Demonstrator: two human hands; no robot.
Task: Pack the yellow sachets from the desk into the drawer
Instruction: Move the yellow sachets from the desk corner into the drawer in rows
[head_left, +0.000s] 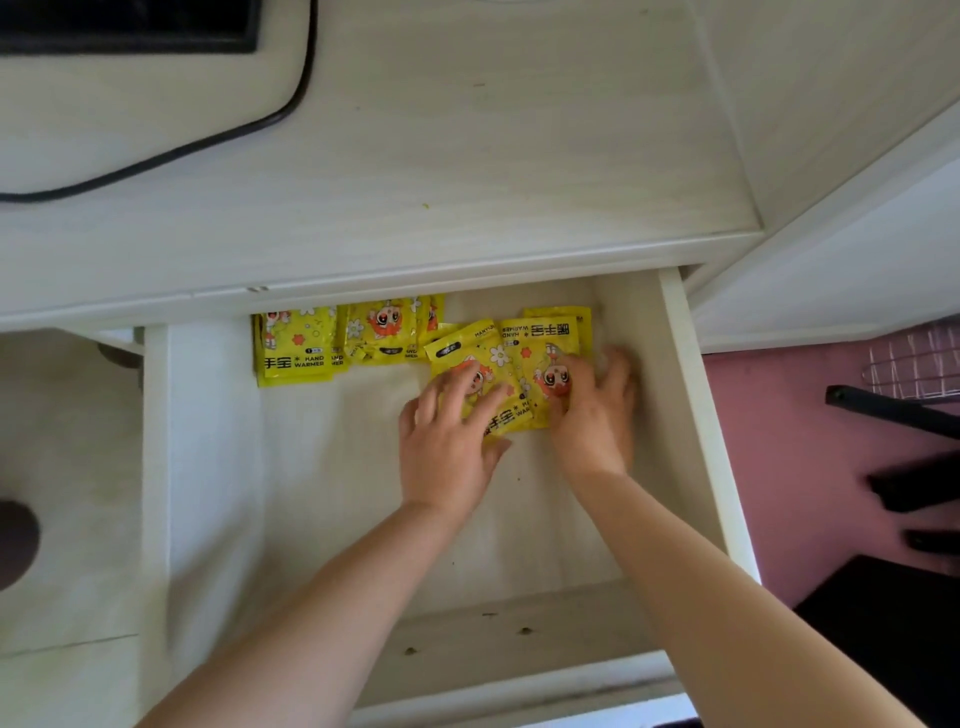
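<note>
Head view: left grip (447, 441) and right grip (592, 410), fingers flat and spread, press two yellow sachets (493, 358) near the drawer's (696, 415) far right corner; further sachets (296, 343) line its far edge; the overlapping pair could slide askew under uneven pressure.

Pale wood-grain tabletop (467, 156) carries a white mat with dark edging (130, 114) at far left. Below it, an open white drawer (698, 415). On the drawer floor along the back: left pile (293, 345) of yellow sachets, middle pile (384, 332) just beside it, right pile (540, 335) overlapping, front sachet tilted.
</note>
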